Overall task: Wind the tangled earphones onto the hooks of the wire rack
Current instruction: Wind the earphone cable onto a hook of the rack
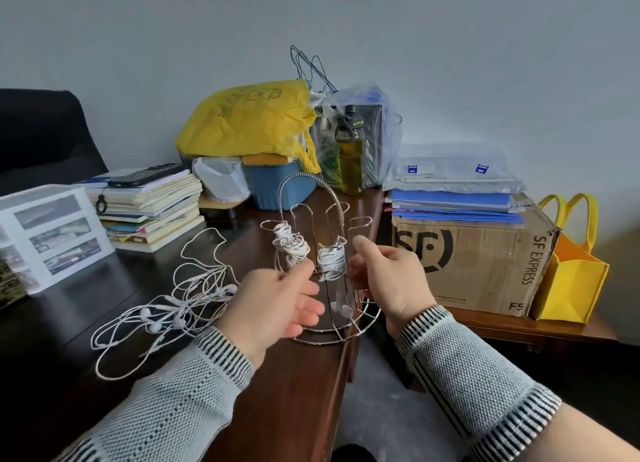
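- left hand (pixel 277 300) floats palm-in by the chrome wire rack (pixel 323 264), fingers loose and straight, gripping nothing
- right hand (pixel 388 274) at the rack's right side, thumb up; its fingertips sit behind the wires, so can't tell if they're pinching anything
- tangled white earphones (pixel 166 302) piled left of the rack on the dark wooden desk (pixel 298 392); three white bundles (pixel 330 262) wound on hooks
- brown cardboard box (pixel 474 264) on the right, grey wall behind
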{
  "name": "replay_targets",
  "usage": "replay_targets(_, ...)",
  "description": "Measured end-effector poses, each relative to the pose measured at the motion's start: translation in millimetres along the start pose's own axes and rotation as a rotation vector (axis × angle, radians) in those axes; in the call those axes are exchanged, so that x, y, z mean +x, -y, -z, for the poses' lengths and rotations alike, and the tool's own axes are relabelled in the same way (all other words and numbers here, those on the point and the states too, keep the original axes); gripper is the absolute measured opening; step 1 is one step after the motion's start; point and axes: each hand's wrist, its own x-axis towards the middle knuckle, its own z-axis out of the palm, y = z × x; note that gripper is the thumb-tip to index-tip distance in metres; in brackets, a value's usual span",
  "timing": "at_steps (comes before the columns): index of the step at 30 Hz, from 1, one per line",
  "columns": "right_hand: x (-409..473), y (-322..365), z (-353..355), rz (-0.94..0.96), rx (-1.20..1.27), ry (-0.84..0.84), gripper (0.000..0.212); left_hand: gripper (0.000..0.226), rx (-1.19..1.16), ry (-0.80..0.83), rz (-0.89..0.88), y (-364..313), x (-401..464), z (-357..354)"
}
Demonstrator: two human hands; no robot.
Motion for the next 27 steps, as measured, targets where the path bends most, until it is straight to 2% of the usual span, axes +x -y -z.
replay_targets(2,0.2,5.0,1.1,0.014,-0.078,0.002,0.053,0.049,-0.102,0.009,0.084,2.8,3.2,-6.0)
replay_targets(5,2.4,13.9,0.5,0.044,-0.165,0.025,0.076,0.058,-0.150,0.013,0.110,-1.8,5.7,-11.3)
replay_targets(7,5.2,17.6,0.6,0.049,-0.194,0.044,0.079,0.062,-0.177,0.032,0.116,-7.5,4.2,-14.5)
replay_targets(16,11.8,23.5,0.3,-0.140,-0.085,0.122,0.046,0.054,-0.313,-0.007,0.114,-13.0,15.6,-12.8)
replay_targets(27,12.4,28.3,-3.4,-0.109,0.092,0.130,0.024,0.023,-0.485,-0.061,0.106,-17.9,19.1,-16.2)
